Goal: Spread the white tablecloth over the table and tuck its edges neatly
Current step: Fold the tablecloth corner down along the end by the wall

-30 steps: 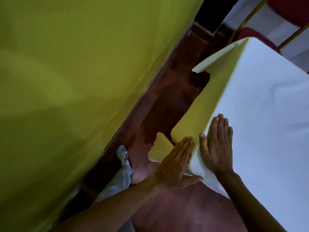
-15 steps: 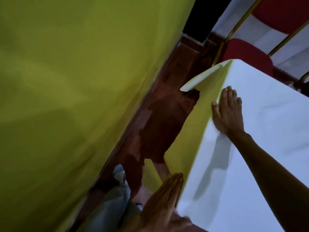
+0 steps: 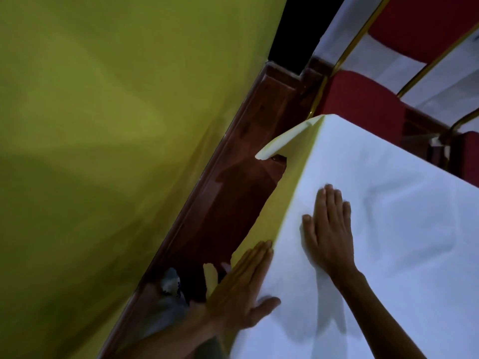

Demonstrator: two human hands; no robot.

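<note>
Tablecloth [image 3: 388, 229] could ruck or slide sideways if the flat right hand [image 3: 330, 229] pushes harder than the open left hand [image 3: 241, 288] pinning its overhang.

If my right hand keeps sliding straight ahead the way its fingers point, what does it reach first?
Only more tablecloth: the right hand lies flat on it, fingers aimed at the far edge, with a red chair beyond. Nothing else shows in that line.
</note>
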